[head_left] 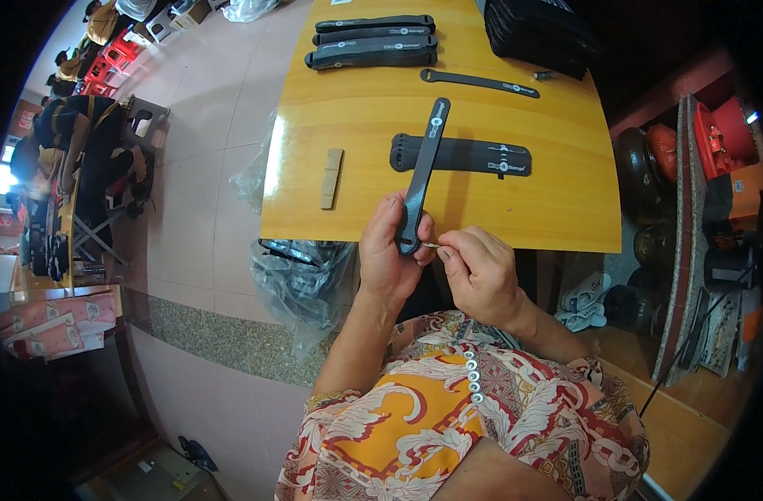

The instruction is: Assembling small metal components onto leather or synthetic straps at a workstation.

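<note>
My left hand (387,250), at the table's near edge, is closed round the lower end of a black strap (425,167) with a slotted, rounded end. The strap stands up and leans slightly right, away from me. Beside that end my right hand (486,275) pinches a small, thin, light-coloured piece (430,245), too small to name. Beyond, a fanned stack of black straps (473,156) lies on the table, partly covered by the held strap. A single strap (481,83) lies farther off, near several bundled straps (373,58).
On the yellow wooden table (314,108) lie a flat cardboard strip (332,179) and, far right, a black pile (536,37). A clear plastic bag (302,288) hangs below its left edge. Shelves stand right, with slippers (585,301) near them. Another table at left is heaped with dark items (72,150).
</note>
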The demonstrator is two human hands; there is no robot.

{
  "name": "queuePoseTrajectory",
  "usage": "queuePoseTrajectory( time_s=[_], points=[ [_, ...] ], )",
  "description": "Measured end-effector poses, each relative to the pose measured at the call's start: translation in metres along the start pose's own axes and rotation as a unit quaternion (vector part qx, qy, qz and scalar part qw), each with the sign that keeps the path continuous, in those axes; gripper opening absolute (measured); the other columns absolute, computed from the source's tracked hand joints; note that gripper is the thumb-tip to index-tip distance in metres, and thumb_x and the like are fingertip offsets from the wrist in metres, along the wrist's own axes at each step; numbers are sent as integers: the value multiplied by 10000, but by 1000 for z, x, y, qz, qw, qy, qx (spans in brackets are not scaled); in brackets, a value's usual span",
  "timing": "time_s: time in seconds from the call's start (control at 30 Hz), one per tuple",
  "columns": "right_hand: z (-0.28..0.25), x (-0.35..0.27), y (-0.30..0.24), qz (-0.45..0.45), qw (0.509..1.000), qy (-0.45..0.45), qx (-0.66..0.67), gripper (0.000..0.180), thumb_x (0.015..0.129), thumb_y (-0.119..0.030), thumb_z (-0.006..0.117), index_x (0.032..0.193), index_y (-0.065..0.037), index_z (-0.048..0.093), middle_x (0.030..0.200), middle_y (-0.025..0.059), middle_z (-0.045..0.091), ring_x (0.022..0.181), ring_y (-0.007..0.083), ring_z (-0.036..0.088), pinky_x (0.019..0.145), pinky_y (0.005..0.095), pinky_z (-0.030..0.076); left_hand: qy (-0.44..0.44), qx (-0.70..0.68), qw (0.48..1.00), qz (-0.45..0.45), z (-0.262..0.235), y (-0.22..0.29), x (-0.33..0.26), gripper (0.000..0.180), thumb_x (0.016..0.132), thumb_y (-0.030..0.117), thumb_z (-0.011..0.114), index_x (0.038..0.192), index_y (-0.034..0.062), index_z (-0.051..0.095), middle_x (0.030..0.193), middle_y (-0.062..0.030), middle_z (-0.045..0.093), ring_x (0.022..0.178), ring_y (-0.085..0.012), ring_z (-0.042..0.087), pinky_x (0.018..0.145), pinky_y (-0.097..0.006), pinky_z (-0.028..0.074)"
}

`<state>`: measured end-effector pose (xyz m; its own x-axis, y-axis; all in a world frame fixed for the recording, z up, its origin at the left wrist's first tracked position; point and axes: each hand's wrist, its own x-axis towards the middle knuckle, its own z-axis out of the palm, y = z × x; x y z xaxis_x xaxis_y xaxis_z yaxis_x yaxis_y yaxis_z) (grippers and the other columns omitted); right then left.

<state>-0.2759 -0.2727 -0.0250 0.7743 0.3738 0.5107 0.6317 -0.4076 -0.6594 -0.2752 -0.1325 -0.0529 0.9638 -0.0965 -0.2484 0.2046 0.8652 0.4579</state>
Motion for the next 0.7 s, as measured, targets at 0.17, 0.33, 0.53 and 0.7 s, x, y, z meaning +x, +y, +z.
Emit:
queuePoseTrajectory(
  time_s=[0.17, 0.33, 0.53, 0.7],
  points=[
    [2, -1, -4, -7, 1000, -6, -10, 153, 722, 27, 624, 856, 1, 556, 696, 132, 530, 625, 309, 559, 540, 385, 435, 23, 30, 999, 17, 3, 0, -5, 302, 956, 309, 364, 1087, 63, 478, 681, -69, 513, 489, -123, 417, 424, -232, 334],
    [4, -3, -3, -24, 999, 5, -22, 163, 712, 32, 626, 856, -1, 557, 684, 128, 517, 613, 306, 549, 529, 388, 426, 20, 42, 999, 24, 5, 0, -8, 275, 951, 287, 374, 1071, 63, 480, 675, -67, 521, 488, -117, 422, 419, -221, 330],
    [3, -4, -7, -26, 999, 11, -19, 167, 704, 37, 624, 853, -1, 558, 688, 130, 512, 619, 304, 546, 530, 389, 426, 47, 70, 996, 36, 8, 1, -10, 250, 946, 260, 386, 1061, 60, 481, 671, -63, 524, 475, -103, 418, 401, -204, 322],
    [5, -4, -7, -27, 999, -2, -32, 173, 693, 39, 617, 852, 5, 558, 694, 132, 501, 625, 304, 541, 538, 391, 423, 51, 69, 996, 35, 8, 1, -10, 248, 946, 255, 388, 1055, 53, 482, 670, -62, 525, 464, -100, 414, 396, -204, 317]
  ],
)
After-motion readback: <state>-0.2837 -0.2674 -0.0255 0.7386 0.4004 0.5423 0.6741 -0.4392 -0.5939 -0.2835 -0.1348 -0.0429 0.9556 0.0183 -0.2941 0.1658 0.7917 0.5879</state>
